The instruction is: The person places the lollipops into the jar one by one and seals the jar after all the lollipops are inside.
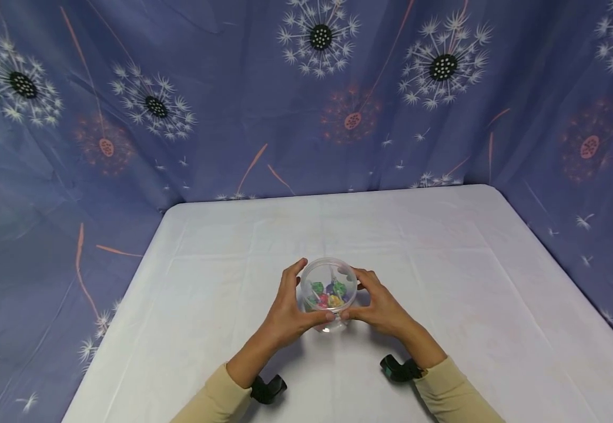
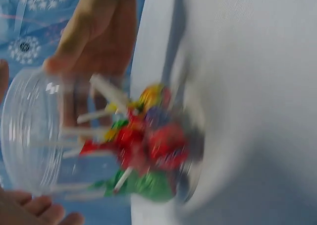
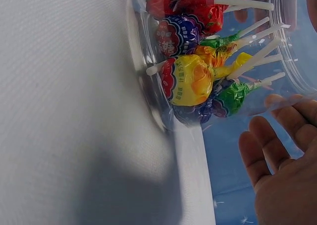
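Note:
A clear plastic jar (image 1: 330, 259) with a ridged round top is held between both hands over the middle of the near half of the table. On its left side, my left hand (image 1: 287, 317) grips with the thumb across the front and fingers round the far side. My right hand (image 1: 382, 306) grips the opposite side, thumb tip close to the left thumb. Inside lie several wrapped lollipops, among them a yellow lollipop (image 3: 190, 80), a red lollipop (image 2: 168, 144) and a green lollipop (image 2: 156, 186). Their white sticks mostly point towards the top of the jar.
A white cloth covers the table (image 1: 221, 247). Behind and beside it hangs a blue curtain (image 1: 221, 106) with dandelion prints. Each wrist wears a black camera, the left camera (image 1: 269, 389) and the right camera (image 1: 398, 369), close above the cloth.

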`<state>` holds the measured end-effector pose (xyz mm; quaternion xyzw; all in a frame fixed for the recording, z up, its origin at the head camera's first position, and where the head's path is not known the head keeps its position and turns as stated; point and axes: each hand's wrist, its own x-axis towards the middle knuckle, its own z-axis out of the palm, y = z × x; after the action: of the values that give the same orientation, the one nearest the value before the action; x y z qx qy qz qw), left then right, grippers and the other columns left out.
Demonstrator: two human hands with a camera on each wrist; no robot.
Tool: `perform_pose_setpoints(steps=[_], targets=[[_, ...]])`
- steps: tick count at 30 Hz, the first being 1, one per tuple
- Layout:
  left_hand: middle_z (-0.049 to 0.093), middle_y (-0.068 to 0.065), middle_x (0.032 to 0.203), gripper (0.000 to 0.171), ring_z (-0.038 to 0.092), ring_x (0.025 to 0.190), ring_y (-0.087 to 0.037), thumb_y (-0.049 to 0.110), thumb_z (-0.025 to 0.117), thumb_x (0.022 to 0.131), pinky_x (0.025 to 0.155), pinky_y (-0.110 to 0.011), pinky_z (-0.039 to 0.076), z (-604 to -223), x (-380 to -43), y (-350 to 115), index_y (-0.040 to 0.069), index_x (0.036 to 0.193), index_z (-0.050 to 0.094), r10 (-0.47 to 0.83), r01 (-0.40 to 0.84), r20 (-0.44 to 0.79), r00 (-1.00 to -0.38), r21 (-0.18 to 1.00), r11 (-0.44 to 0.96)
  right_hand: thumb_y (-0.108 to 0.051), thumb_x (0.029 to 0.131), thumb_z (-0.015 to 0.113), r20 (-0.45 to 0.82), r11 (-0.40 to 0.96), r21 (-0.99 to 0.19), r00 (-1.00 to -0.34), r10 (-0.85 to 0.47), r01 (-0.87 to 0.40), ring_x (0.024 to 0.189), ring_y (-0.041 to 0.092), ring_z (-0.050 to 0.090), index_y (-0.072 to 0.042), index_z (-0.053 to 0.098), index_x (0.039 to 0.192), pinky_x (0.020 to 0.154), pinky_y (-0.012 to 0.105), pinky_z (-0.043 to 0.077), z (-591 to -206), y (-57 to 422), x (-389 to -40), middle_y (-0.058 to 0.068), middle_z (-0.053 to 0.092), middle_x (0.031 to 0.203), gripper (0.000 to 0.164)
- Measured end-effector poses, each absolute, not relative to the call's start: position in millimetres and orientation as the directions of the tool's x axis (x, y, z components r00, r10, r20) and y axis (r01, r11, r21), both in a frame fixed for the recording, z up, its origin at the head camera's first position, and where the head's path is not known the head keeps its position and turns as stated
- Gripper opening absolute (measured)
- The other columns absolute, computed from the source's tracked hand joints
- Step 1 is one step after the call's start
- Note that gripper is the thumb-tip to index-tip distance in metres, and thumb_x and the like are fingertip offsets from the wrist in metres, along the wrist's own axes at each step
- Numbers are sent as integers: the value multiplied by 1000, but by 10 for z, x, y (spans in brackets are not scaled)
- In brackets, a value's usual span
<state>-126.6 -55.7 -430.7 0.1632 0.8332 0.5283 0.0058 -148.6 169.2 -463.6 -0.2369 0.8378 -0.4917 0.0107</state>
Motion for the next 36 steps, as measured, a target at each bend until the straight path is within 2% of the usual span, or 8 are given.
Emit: perform_pose_setpoints(steps=[4,8,13,16,26,30,36], targets=[[27,-6,149,108,39,130,-29,40,84,67,105,-50,38,-4362,-1231,-446,19,148,17,209,250,175,-962,873,418,-30,71,81,223,401,-828,-886,-407,-392,112,25,47,-21,37,144,89,51,44,-4631,1694,-1481,12,47,131,85],[33,-10,144,111,43,127,-26,46,84,64,104,-50,39,-4396,-1213,-377,18,148,17,161,193,137,-977,888,418,-30,73,80,239,393,-823,-877,-418,-411,115,25,45,-20,37,144,91,54,43,-4642,1701,-1489,12,48,133,84],[37,-11,142,110,45,125,-27,45,85,63,103,-49,40,-4397,-1225,-379,16,147,20,172,209,150,-974,889,407,-30,73,80,248,395,-816,-872,-421,-422,116,22,44,-19,37,144,92,51,43,-4653,1717,-1498,12,48,133,84],[38,-11,141,106,47,123,-28,41,85,65,101,-48,41,-4396,-1253,-422,15,146,21,209,231,158,-965,889,395,-30,73,80,251,389,-817,-870,-423,-425,115,22,43,-19,37,144,91,50,44,-4654,1722,-1496,12,48,133,84],[43,-8,141,101,46,127,-31,33,86,65,103,-52,38,-4366,-1440,-604,23,145,25,376,250,95,-922,887,389,-32,71,80,230,402,-819,-876,-424,-410,116,23,44,-17,38,143,92,46,44,-4648,1714,-1498,7,50,131,85],[41,-6,143,99,41,131,-35,30,85,68,105,-54,36,-4332,-1552,-689,27,146,24,485,268,56,-873,886,379,-33,71,80,223,412,-816,-878,-423,-406,116,22,44,-18,38,143,93,45,44,-4649,1716,-1503,6,50,130,84],[33,-12,148,102,40,133,-35,30,83,71,106,-53,34,-4311,-1729,-802,31,149,16,637,262,-21,-770,901,346,-34,72,79,232,417,-805,-871,-432,-421,115,23,44,-18,38,143,93,41,45,-4640,1720,-1503,8,51,130,84]])
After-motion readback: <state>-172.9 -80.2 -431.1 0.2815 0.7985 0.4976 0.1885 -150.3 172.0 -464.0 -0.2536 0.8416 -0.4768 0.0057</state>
